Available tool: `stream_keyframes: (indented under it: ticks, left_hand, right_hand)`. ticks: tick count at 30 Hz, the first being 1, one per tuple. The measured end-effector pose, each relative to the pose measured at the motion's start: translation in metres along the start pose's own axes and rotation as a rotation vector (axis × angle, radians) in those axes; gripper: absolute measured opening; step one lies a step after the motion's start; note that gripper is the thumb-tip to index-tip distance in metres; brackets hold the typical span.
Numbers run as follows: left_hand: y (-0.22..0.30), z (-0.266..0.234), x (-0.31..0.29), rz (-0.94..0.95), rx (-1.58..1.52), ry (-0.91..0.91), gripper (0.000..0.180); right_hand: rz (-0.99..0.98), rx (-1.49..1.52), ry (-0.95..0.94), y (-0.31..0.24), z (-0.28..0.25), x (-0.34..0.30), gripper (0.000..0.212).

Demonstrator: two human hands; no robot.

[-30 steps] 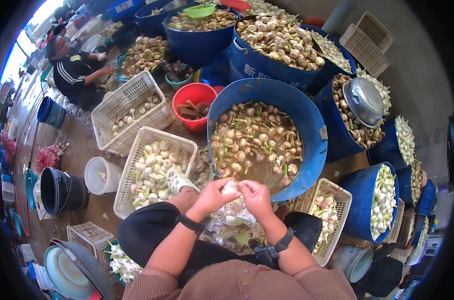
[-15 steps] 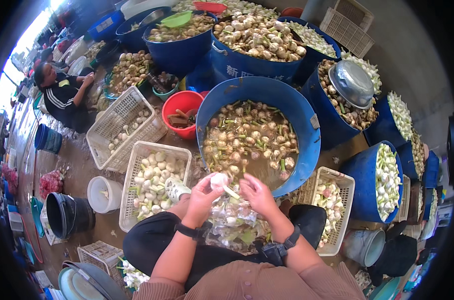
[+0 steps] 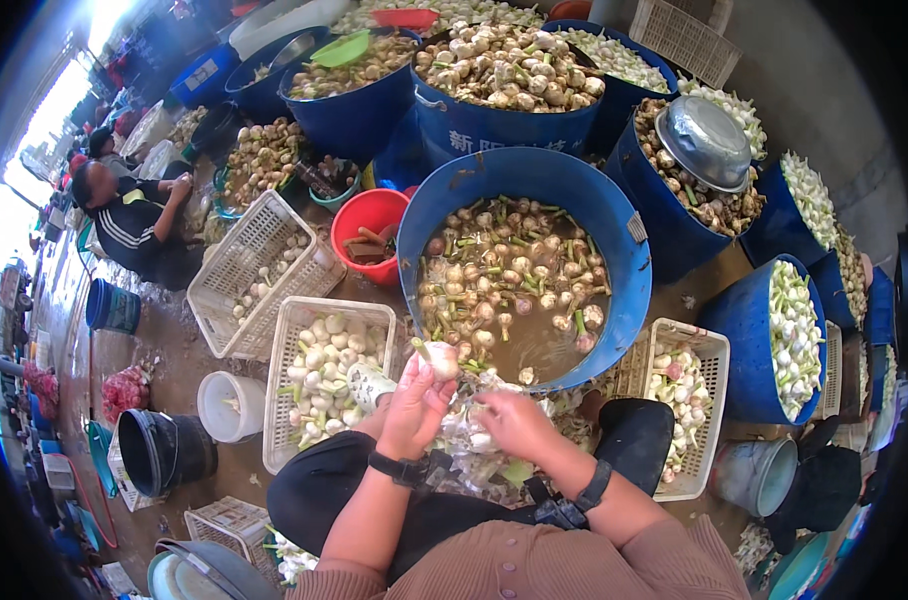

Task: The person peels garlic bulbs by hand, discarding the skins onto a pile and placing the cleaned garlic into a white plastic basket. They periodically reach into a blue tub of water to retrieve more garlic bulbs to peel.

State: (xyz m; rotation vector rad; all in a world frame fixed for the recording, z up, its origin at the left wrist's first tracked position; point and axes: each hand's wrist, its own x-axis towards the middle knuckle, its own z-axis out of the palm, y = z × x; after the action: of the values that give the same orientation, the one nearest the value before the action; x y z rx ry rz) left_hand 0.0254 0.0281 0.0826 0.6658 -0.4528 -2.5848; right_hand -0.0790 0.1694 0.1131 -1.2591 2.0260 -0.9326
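One garlic bulb [image 3: 441, 362] is pinched in the left grip [image 3: 411, 410]. The right grip [image 3: 521, 424] lies near it, its hold indiscernible. Beyond both stands a blue tub [image 3: 626, 265].

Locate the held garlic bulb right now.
In the head view, the garlic bulb is slightly left of centre, held in the left hand, in front of the near rim of the water-filled blue tub.

A: Light source?
B: Entered upper left; the opening [image 3: 62, 98] burned out white, and the wet floor [image 3: 69, 315] and metal bowl [image 3: 709, 143] glinted.
A: Optics?
B: Fisheye bent straight edges; corners went black; far left background looked hazy.
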Motion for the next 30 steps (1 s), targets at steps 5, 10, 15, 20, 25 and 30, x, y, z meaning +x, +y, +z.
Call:
stream_keyframes:
  ticks: [5,10,15,20,25,30]
  left_hand:
    - [-0.002,0.025,-0.002,0.160,0.366,-0.008,0.046]
    - [0.000,0.024,-0.007,0.213,0.482,-0.032,0.049]
    - [-0.003,0.021,0.000,0.253,0.176,0.038,0.042]
    - [0.001,0.014,0.005,0.213,0.167,0.102,0.035]
    - [-0.009,0.021,0.006,0.162,0.269,0.046,0.030]
    - [-0.007,0.008,0.009,0.112,0.009,0.209,0.030]
  right_hand:
    - [-0.032,0.181,0.399,-0.032,-0.028,0.040,0.014]
    - [0.043,0.086,0.257,-0.030,-0.026,0.046,0.017]
    - [0.319,0.186,-0.079,0.030,0.008,0.023,0.016]
    - [0.152,0.234,0.153,0.033,0.012,0.016,0.027]
    - [0.067,0.501,0.281,0.002,-0.007,0.055,0.024]
    - [-0.260,-0.133,-0.065,0.025,0.012,0.021,0.021]
